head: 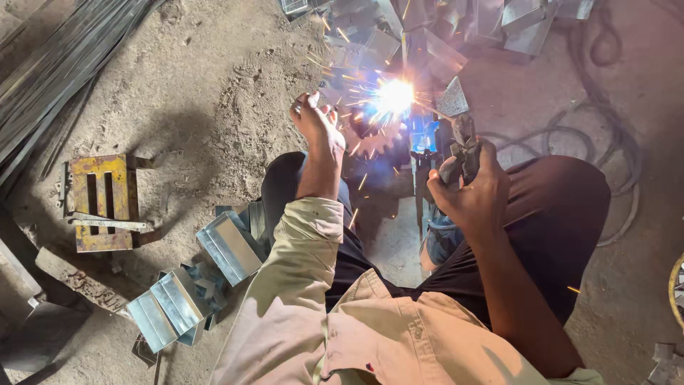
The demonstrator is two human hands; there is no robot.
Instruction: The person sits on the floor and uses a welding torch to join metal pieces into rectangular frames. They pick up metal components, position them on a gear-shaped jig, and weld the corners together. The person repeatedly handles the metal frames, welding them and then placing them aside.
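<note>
I sit on a dirt floor with knees spread. My right hand [472, 191] grips a welding electrode holder [462, 146], and its tip burns in a bright white arc [394, 95] that throws sparks. My left hand [315, 118] is raised beside the arc, fingers pinched on a small metal piece [329, 93] at the weld. A rusty toothed gear [375, 141] lies just below the arc, between my hands. Glare hides the joint itself.
Folded sheet-metal channels [229, 246] lie by my left knee, with more [166, 308] nearer the frame's bottom. A yellow slotted metal block [103, 202] sits at left. Long metal strips [50, 64] fill the upper left. Shiny metal boxes [456, 25] and cables [605, 128] lie beyond.
</note>
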